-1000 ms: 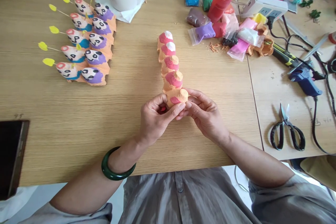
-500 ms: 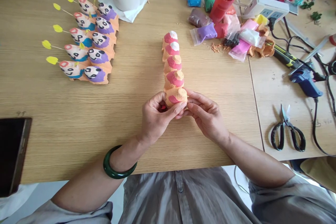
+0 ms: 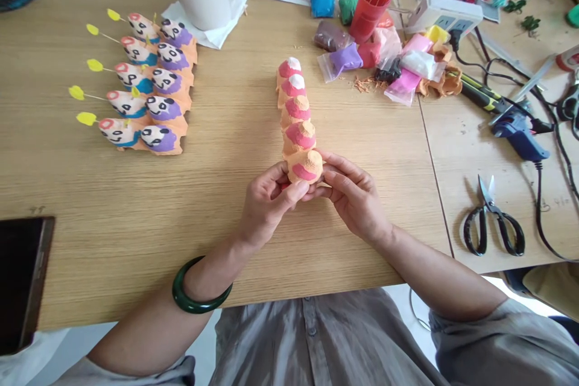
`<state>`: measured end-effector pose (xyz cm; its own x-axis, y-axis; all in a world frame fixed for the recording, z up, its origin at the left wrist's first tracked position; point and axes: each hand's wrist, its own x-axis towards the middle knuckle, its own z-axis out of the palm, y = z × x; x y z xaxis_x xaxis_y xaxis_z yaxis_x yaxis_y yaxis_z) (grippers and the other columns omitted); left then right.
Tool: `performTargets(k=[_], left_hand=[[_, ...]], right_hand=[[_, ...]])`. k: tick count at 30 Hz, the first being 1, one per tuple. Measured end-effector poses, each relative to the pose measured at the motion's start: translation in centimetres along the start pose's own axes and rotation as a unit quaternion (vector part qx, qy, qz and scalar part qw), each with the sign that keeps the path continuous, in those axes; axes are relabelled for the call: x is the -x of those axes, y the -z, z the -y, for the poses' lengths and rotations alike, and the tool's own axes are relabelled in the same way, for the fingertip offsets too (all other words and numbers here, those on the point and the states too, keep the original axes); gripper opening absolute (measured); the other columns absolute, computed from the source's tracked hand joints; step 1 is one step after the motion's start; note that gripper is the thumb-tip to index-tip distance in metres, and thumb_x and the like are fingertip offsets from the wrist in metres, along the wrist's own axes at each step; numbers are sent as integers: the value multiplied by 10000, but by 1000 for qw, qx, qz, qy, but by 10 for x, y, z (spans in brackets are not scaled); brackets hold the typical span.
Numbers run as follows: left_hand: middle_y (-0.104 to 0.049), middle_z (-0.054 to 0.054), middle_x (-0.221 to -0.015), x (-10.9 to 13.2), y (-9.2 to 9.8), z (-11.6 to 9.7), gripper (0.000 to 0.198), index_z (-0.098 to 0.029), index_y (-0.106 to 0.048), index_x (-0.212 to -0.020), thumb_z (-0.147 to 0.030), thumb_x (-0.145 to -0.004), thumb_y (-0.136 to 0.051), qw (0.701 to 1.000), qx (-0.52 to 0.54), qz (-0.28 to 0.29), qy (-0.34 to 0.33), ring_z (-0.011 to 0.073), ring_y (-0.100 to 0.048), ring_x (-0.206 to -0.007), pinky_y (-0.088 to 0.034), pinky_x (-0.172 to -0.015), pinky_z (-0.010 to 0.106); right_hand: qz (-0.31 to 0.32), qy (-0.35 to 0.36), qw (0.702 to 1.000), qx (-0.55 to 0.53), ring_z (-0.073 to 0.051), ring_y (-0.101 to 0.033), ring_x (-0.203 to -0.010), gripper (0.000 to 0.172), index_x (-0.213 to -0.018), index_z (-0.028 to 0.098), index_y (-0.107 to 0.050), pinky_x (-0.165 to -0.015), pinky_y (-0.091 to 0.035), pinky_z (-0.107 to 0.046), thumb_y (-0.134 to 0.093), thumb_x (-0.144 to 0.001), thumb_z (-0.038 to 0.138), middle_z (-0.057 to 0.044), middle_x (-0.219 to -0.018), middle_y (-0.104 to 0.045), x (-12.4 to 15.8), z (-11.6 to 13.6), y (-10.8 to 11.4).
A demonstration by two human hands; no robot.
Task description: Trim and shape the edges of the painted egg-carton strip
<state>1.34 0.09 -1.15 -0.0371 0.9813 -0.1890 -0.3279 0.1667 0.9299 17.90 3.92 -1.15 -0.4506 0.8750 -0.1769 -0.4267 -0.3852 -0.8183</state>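
Near the front of the pale wooden desk (image 3: 136, 205), still pinching the closest cone of the orange egg-carton strip patched with pink clay (image 3: 296, 117) between left hand (image 3: 266, 205) and right hand (image 3: 355, 196), fingers closed on it; hardly shifted. Leftward, painted panda-faced carton figures (image 3: 145, 87); rightward, black-handled scissors (image 3: 494, 226), well apart, blocking nothing.

Egg-carton strip (image 3: 296, 114): centre of table (image 3: 136, 211). Panda figures (image 3: 149, 93): left of it. Clay packets (image 3: 389, 57): behind, right. Glue gun (image 3: 520, 129): right edge; scissors (image 3: 494, 228) before it. Tablet (image 3: 20, 277): front-left corner.
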Motion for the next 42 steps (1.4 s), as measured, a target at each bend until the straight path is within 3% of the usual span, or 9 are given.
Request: performTargets(k=[2, 7, 12, 17, 26, 32, 37, 42], left_hand=[[-606, -17, -642, -1, -1, 1, 318, -177, -710, -788, -461, -845, -840, 1000, -9, -14, -25, 52, -393, -484, -361, -435, 188], [-594, -18, -599, -1, -8, 1, 409, -175, -591, -647, -425, -828, -860, 995, -30, -49, -85, 63, -467, -514, -415, -476, 185], [-473, -51, -540, 1, -8, 5, 485, -178, -539, -602, -459, -762, -900, 991, -42, -98, -79, 61, -427, -504, -392, -462, 181], [-457, -53, -560, 2, -7, 8, 470, -182, -578, -628, -488, -713, -925, 991, -35, -116, -63, 66, -400, -512, -384, -470, 202], [-479, -47, -601, -1, -6, 5, 497, -184, -536, -639, -467, -700, -939, 992, -36, -116, -37, 73, -421, -569, -379, -500, 197], [-493, -61, -618, -4, -6, -2, 454, -190, -616, -740, -467, -654, -965, 999, -6, -36, -13, 64, -414, -547, -410, -512, 199], [-466, -58, -548, -3, -5, -3, 506, -186, -548, -632, -550, -756, -877, 998, 13, -47, 28, 44, -308, -460, -262, -425, 206], [-494, -41, -522, -3, -8, -4, 526, -185, -522, -561, -534, -792, -841, 999, 17, -47, 10, 56, -359, -461, -312, -441, 211]], right_hand=[[11, 4, 1000, 3, -168, -777, -821, 275, -1209, 299, -800, -837, -699, -366, -724, -945, 277, 16, -897, -802, 2, 1, 0], [41, 34, 999, 10, -156, -780, -854, 318, -1269, 322, -782, -896, -688, -389, -705, -969, 252, 27, -930, -806, 6, -1, 0], [39, 49, 997, 42, -173, -771, -853, 370, -1321, 280, -758, -931, -683, -451, -698, -956, 270, 0, -956, -806, 7, -6, -1], [41, 70, 994, 68, -173, -761, -926, 396, -1346, 274, -747, -921, -681, -408, -666, -961, 221, -10, -987, -805, 11, -7, -2], [33, 57, 996, 68, -179, -769, -963, 431, -1337, 313, -750, -976, -670, -429, -657, -938, 179, 1, -1091, -815, 10, -7, -6], [-30, 26, 997, 59, -198, -767, -962, 382, -1248, 320, -799, -958, -672, -407, -688, -895, 228, 1, -1072, -810, 8, -1, -5], [11, 36, 999, 35, -168, -759, -891, 409, -1303, 284, -760, -933, -672, -425, -672, -909, 216, 2, -1045, -796, 7, -5, -3], [28, 37, 998, 46, -171, -768, -894, 396, -1318, 282, -742, -915, -669, -428, -636, -943, 214, -13, -1067, -796, 6, -9, 1]])
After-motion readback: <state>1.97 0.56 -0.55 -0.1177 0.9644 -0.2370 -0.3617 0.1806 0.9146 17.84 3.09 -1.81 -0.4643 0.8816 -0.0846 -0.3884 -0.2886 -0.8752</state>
